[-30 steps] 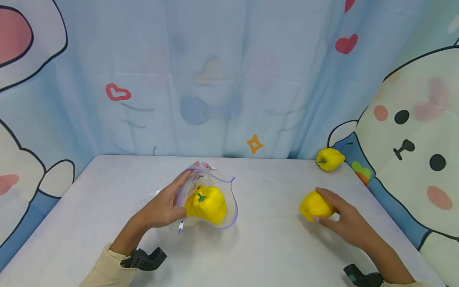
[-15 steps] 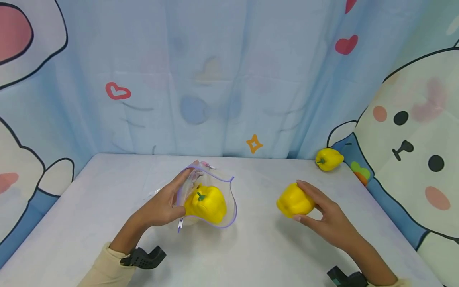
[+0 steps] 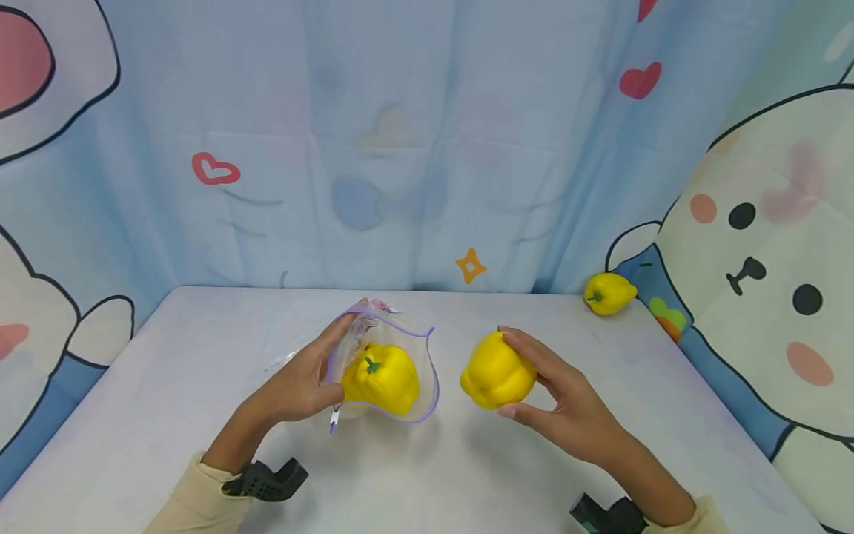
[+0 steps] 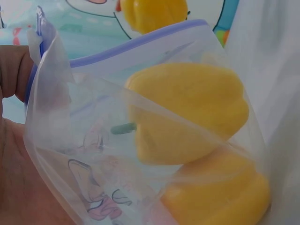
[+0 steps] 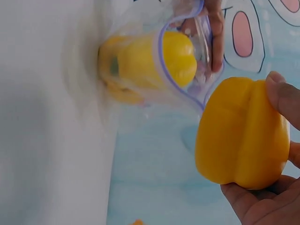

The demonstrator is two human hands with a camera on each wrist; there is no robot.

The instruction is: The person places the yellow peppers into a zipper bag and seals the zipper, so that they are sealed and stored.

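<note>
Fingers of the right hand (image 3: 567, 404) curl round a yellow pepper (image 3: 497, 371), thumb underneath, fingertips over the top, so the pepper sits cupped and lifted off the table (image 3: 200, 356). Its lobed bottom faces the camera in the head view. It hangs just beside the mouth of the clear zip bag (image 3: 387, 367), close but apart from the purple rim.

Left hand (image 3: 303, 382) pinches the bag's near edge, fingers stretched along the side and thumb behind the plastic, which props the mouth up and wide toward the right hand. The left wrist view shows the rim standing open and the plastic slack below it.

Inside the bag lies a second pepper (image 3: 382, 377), green stem pointing toward the left hand. Left wrist view shows another yellow one (image 4: 220, 192) under it, so the bag seems to hold two, resting on the table and weighing the bottom down.

One more pepper (image 3: 606, 294) lies at the far right corner of the table against the cartoon curtain (image 3: 414, 133), well apart from both hands. Black wrist mounts show at both sleeves.
</note>
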